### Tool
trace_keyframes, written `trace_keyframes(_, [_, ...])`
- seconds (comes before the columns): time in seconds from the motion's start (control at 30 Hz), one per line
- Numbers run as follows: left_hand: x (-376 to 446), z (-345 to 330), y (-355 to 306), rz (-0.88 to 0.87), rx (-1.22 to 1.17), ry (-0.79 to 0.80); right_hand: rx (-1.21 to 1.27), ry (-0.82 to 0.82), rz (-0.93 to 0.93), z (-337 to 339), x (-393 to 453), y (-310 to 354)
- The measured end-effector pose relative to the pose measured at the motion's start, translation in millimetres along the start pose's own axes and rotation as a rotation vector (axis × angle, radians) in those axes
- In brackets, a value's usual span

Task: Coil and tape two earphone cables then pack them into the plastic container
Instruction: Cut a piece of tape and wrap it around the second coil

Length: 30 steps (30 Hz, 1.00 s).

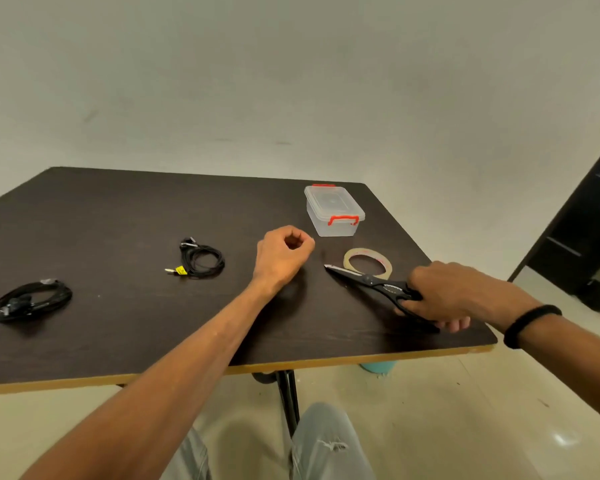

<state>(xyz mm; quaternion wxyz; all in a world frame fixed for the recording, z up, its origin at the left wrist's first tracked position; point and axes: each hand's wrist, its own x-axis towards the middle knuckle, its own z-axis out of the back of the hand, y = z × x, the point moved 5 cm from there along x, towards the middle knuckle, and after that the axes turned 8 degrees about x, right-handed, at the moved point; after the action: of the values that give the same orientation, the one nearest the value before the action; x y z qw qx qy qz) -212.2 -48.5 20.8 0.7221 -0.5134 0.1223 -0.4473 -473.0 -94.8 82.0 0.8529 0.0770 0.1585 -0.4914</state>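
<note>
Gripping black-handled scissors (378, 284), right hand (454, 296) rests beside the tape ring (368, 263); left hand (283, 258) curls empty. Both black earphone coils (201, 259) (32, 301) lie far left, seemingly bundled; the lidded clear plastic container (333, 211) beyond remains unpacked.

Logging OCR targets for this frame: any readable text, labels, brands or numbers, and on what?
No text is readable in the head view.
Yellow tag on the coiled earphone cable: any print too small to read.
Tape roll: faint pinkish marks on the inner ring, blurred.
Plastic container lid: embossed centre mark, not legible.
Scissors in the right hand: no marking visible.
</note>
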Motion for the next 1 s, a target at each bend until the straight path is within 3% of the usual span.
trace_keyframes(0.2, [-17.2, 12.6, 7.9, 0.097, -0.391, 0.071, 0.061, 0.064, 0.011, 4.9, 15.9, -6.7])
trace_keyframes(0.37, [-35.9, 26.3, 8.0, 0.148, -0.520, 0.157, 0.138, 0.292, -0.028, 10.8, 16.6, -5.6])
trace_keyframes(0.77, [-47.9, 40.5, 3.4, 0.170, -0.616, 0.227, -0.162, 0.039, 0.161, 11.4, 25.7, 0.4])
trace_keyframes(0.9, [-48.5, 41.6, 6.8, 0.193, -0.629, 0.215, -0.043, 0.178, 0.117, 15.1, 25.2, 4.5])
trace_keyframes(1.0, [-50.0, 41.4, 11.2, 0.197, -0.648, 0.203, 0.048, 0.375, 0.042, 19.3, 25.1, 3.8])
